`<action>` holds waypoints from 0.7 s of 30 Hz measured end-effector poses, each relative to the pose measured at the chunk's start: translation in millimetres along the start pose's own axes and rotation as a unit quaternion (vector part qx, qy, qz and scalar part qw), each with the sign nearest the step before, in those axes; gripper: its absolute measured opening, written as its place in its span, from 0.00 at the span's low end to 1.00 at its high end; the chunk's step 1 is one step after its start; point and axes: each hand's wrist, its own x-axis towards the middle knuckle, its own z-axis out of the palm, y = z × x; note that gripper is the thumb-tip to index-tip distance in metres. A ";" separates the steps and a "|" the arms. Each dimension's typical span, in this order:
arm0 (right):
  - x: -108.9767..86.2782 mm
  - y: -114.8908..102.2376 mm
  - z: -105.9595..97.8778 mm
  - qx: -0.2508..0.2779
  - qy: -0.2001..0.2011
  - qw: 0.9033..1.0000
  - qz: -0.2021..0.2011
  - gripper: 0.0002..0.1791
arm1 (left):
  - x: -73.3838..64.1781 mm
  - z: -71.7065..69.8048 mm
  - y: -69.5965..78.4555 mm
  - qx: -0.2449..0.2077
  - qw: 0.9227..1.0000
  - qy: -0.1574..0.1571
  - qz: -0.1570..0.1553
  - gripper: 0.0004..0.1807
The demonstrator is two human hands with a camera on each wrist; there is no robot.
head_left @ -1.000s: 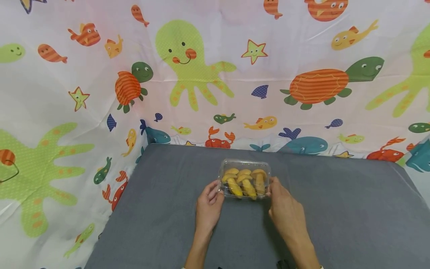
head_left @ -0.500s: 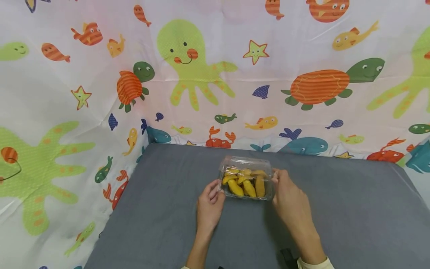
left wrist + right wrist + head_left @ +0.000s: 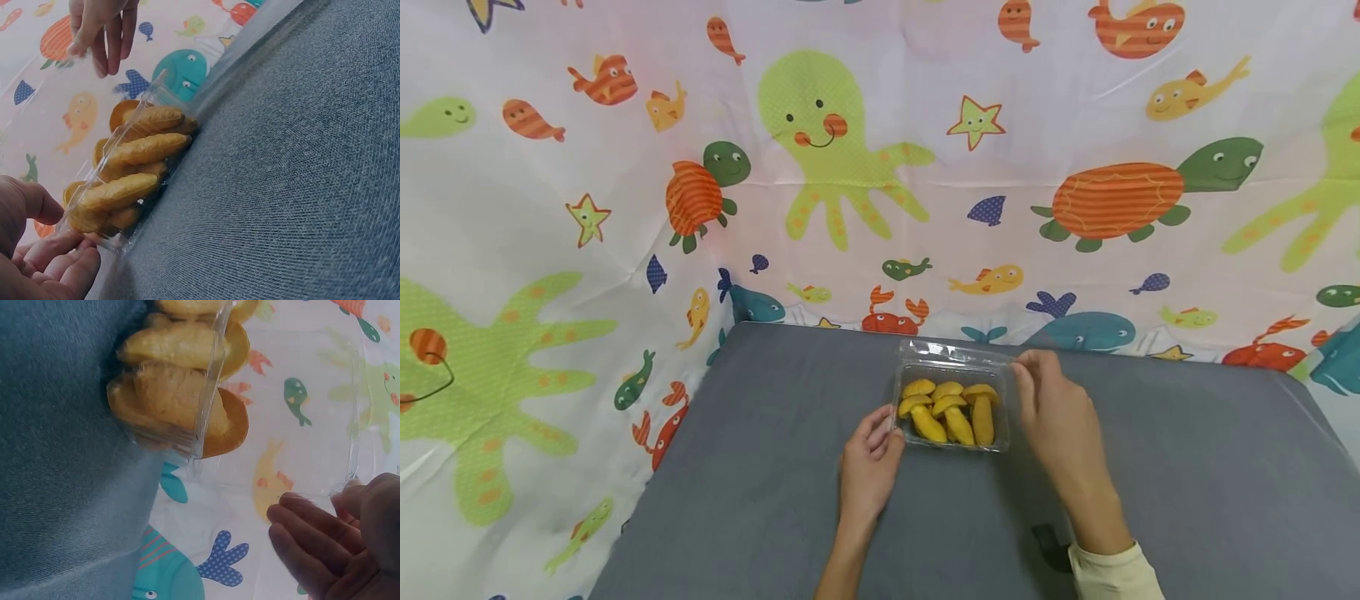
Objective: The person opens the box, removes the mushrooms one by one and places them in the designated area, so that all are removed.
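A clear plastic clamshell box (image 3: 951, 448) sits on the grey cloth, with several yellow-brown mushrooms (image 3: 955, 417) inside. Its clear lid (image 3: 958, 353) stands raised at the back in the head view. My left hand (image 3: 868, 467) grips the box's left edge between thumb and fingers, as the left wrist view also shows. At the lid's right front corner, my right hand (image 3: 1063, 425) pinches the plastic with thumb and forefinger. In the right wrist view the right hand (image 3: 340, 540) has its other fingers extended below that corner, and the see-through lid spans beside the mushrooms (image 3: 181, 394).
A grey cloth (image 3: 775, 483) covers the table. Behind it and along the left hangs a white curtain (image 3: 865, 100) printed with sea animals. A dark object (image 3: 1051, 547) lies by my right sleeve (image 3: 1116, 571).
My right hand has moved up and back, swinging the lid from over the mushrooms to an upright position. My left hand keeps its hold on the box's left side.
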 end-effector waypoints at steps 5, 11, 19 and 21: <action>7.0 5.9 1.7 0.041 0.005 0.999 0.013 0.15 | 0.8 -0.3 -1.5 0.005 1.000 -0.004 -0.005 0.23; 14.4 12.6 6.6 0.064 0.028 0.998 0.005 0.15 | 0.0 -1.6 -1.5 0.000 1.000 -0.003 -0.006 0.23; 23.8 18.0 11.8 0.057 0.033 0.998 0.002 0.13 | -0.8 -1.0 0.6 -0.005 1.000 -0.010 -0.005 0.23; 25.3 19.0 13.5 0.053 0.032 0.998 0.003 0.13 | -0.5 -0.7 0.6 -0.008 1.000 -0.011 -0.004 0.23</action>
